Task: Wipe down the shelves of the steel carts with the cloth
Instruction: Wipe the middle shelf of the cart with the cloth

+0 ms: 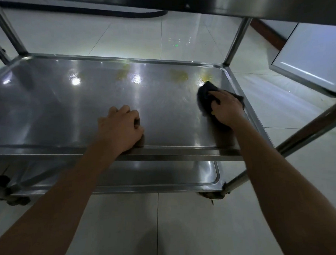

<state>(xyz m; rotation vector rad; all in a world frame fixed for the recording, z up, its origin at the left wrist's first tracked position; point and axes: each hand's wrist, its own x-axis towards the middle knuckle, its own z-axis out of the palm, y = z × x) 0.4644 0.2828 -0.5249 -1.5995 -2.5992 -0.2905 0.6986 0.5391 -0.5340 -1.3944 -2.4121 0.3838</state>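
The steel cart's middle shelf (pixel 87 109) fills the view, shiny and wet-looking, with yellowish smears (pixel 179 75) along its far edge. My right hand (pixel 227 108) presses a dark cloth (pixel 205 97) flat on the shelf near the right rim, just in front of the rightmost smear. My left hand (pixel 121 129) rests as a loose fist on the shelf's front lip, holding nothing. The lower shelf (pixel 161 176) shows beneath, and the top shelf's underside (pixel 243 6) runs across the top of the view.
Steel posts stand at the far right (pixel 236 41) and far left (pixel 9 30) corners, and a slanted post (pixel 312 128) runs at the near right. Castor wheels (pixel 212 195) sit on the pale tiled floor. A second steel cart's shelf (pixel 314 56) is at the right.
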